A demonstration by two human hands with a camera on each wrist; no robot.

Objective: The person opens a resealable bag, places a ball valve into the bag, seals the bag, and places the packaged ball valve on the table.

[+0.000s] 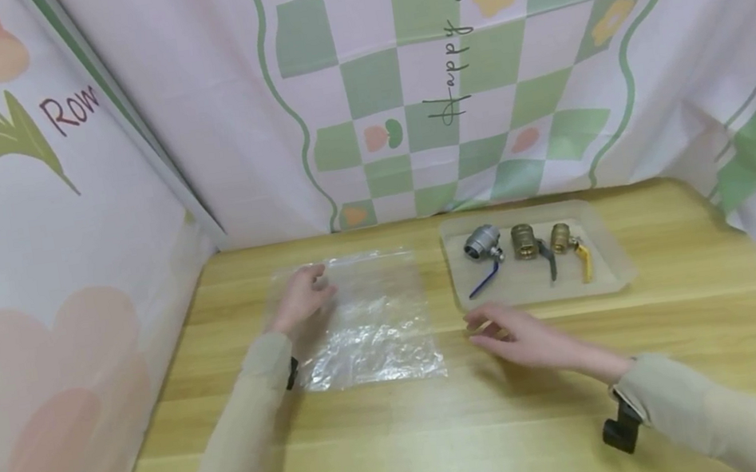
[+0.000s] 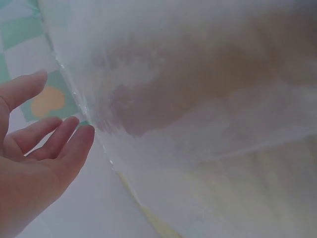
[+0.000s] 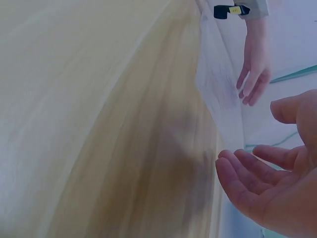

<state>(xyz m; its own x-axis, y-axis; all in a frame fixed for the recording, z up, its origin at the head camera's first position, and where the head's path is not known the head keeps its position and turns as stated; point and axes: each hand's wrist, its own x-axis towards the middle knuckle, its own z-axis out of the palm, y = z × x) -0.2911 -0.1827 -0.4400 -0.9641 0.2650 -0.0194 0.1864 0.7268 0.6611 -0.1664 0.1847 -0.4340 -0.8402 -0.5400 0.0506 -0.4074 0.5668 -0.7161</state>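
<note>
A clear plastic bag (image 1: 375,317) lies flat on the wooden table, its zip edge toward the back. Over the bag's left side hovers my left hand (image 1: 303,298), fingers loosely bent and holding nothing; the left wrist view shows the hand (image 2: 44,153) beside the sheet of plastic (image 2: 208,119). My right hand (image 1: 526,336) is above the table in front of a translucent tray (image 1: 546,295), thumb and fingers apart with nothing between them. In the tray sit a silver ball valve (image 1: 483,240) with a blue lever, a brass valve (image 1: 525,241) with a grey lever and a brass valve (image 1: 560,238) with a yellow lever.
Patterned curtains (image 1: 246,125) enclose the table (image 1: 409,457) at the back and on both sides. The tray stands at the back right, a short way from the bag's right edge. Both wrists carry a black camera mount (image 1: 622,426).
</note>
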